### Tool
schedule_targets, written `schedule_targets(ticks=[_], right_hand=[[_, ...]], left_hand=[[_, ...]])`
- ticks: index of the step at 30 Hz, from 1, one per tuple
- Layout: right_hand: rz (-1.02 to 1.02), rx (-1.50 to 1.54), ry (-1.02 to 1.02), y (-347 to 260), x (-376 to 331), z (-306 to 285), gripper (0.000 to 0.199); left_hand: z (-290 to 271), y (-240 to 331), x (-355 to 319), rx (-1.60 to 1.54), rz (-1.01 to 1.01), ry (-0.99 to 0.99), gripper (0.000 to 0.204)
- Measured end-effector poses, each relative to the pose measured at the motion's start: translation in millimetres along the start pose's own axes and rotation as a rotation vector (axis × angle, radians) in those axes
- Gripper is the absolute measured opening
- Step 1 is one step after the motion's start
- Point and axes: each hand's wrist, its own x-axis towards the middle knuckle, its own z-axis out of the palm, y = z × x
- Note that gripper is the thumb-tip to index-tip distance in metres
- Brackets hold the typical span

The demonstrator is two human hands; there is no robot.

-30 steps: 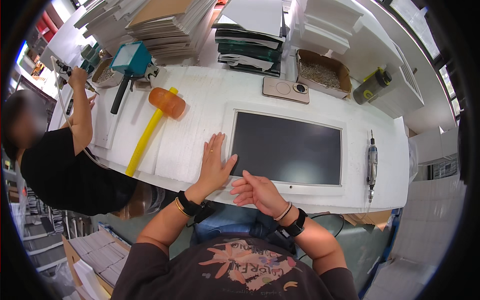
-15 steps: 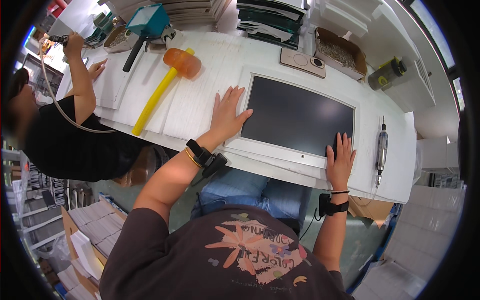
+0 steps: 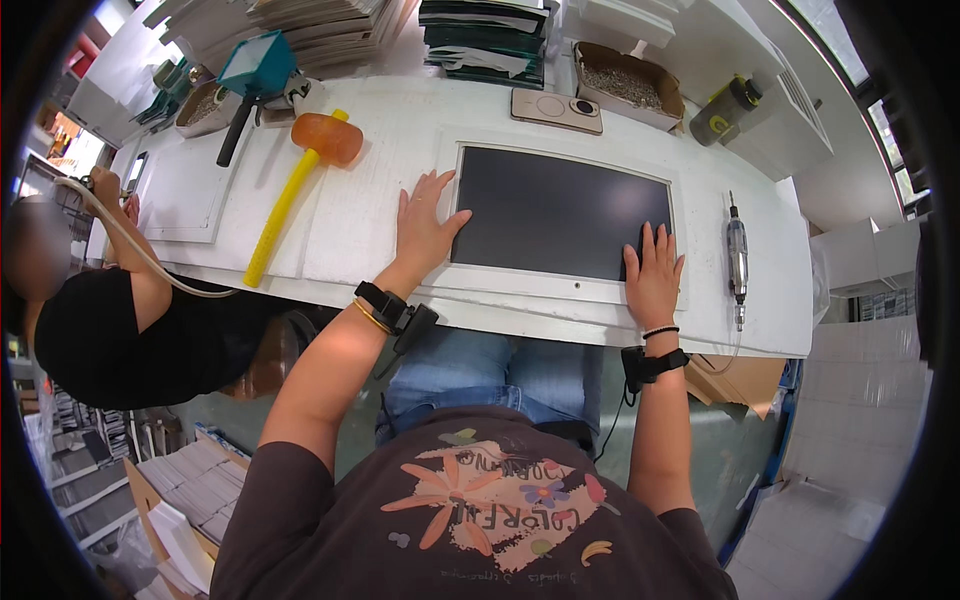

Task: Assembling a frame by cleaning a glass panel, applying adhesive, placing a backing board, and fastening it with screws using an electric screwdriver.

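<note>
A dark, glossy rectangular panel (image 3: 550, 215) sits in a white frame (image 3: 510, 277) flat on the white worktable. My left hand (image 3: 424, 228) lies open at the frame's left side, fingers spread, with the thumb tip by the dark panel's edge. Over the lower right corner, my right hand (image 3: 653, 275) rests open with its fingertips on the dark surface. Neither hand holds anything. To the right of the panel is a slim powered screwdriver (image 3: 737, 255), its bit pointing away from me. A mallet (image 3: 312, 163) with an orange head and yellow handle lies to the left.
Along the back are a phone (image 3: 545, 108), a cardboard box of small metal parts (image 3: 610, 84), a dark bottle (image 3: 722, 112) and stacked dark green trays (image 3: 480, 40). A teal, black-handled tool (image 3: 255, 70) stands back left. At far left a co-worker (image 3: 110, 330) works by another white panel (image 3: 185, 205).
The view has shifted, so the table's contents appear farther left. Both my hands stay on the framed panel in nearly the same places. The co-worker's raised hand has come down.
</note>
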Motion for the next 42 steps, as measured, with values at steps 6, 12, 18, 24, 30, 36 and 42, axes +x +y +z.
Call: schedule_targets(ticks=[6,12,18,24,30,36,42], right_hand=[[-0.005,0.009,-0.050,11,2,-1,0.054],[-0.021,-0.043,-0.070,20,6,-5,0.056],[0.013,0.079,-0.031,21,8,-1,0.056],[-0.057,0.101,-0.128,19,18,-5,0.053],[-0.146,0.087,-0.246,7,31,-21,0.057],[-0.211,0.099,-0.503,17,50,-33,0.079],[-0.189,0.008,-0.809,-48,57,-82,0.084]], left_hand=[[5,-4,-4,-0.010,-0.006,0.023,0.055],[6,-2,-4,0.045,0.004,0.062,0.045],[0,5,-6,0.048,-0.025,0.069,0.044],[-2,10,-3,-0.049,-0.058,0.035,0.045],[-4,8,-4,-0.080,-0.085,0.034,0.043],[-5,8,-7,-0.097,-0.048,0.035,0.044],[3,2,-6,-0.176,-0.013,0.032,0.043]])
